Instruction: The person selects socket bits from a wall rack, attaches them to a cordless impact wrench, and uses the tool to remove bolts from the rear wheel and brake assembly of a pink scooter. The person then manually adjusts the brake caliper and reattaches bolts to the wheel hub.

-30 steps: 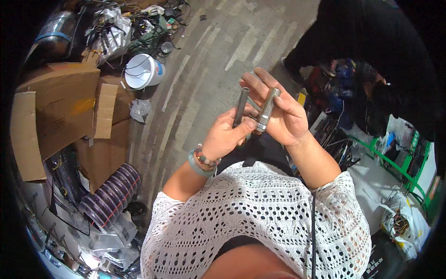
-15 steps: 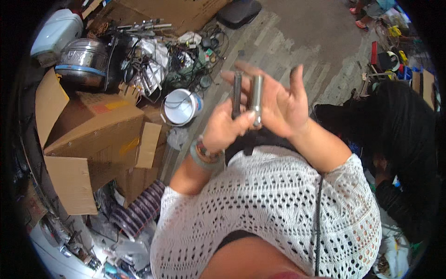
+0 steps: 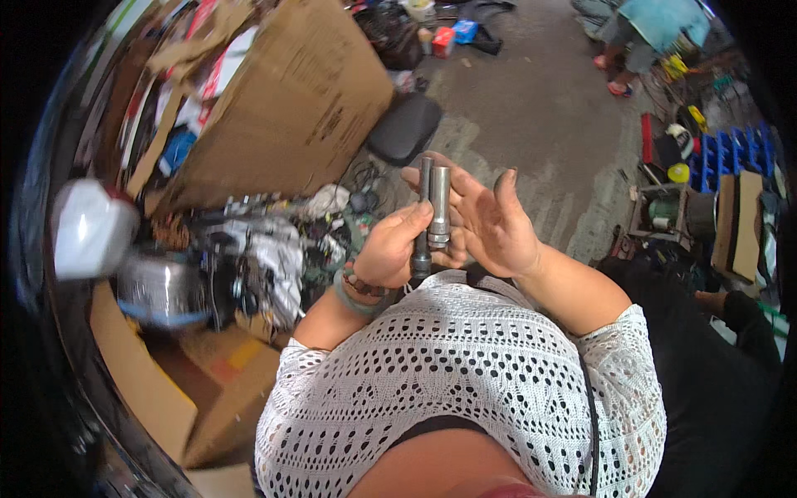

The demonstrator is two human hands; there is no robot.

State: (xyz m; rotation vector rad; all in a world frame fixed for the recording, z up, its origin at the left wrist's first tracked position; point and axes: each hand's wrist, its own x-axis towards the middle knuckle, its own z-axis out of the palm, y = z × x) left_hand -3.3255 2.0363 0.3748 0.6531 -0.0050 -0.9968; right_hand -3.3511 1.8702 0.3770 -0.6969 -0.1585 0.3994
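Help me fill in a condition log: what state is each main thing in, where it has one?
Left hand: closed, thumb across dark tube
Dark tube: gripped
Silver tube: alongside the dark tube
Right hand: open
Bracelets: worn
Lower-left cardboard box: open
Black pad: lying on floor

Before our chest, left hand (image 3: 392,247) around left tube (image 3: 427,184); right tube (image 3: 441,199) just beside it, between left tube and right hand (image 3: 500,228). To our left: cardboard (image 3: 307,108) ahead, pad (image 3: 404,129) on floor at its right, heap (image 3: 278,274) nearer, canister (image 3: 162,286) left of heap, carton (image 3: 232,407) nearest. To our right: crate (image 3: 685,203), spool (image 3: 662,213) seemingly inside; bins (image 3: 735,158) beyond; co-worker (image 3: 656,33) farther ahead.
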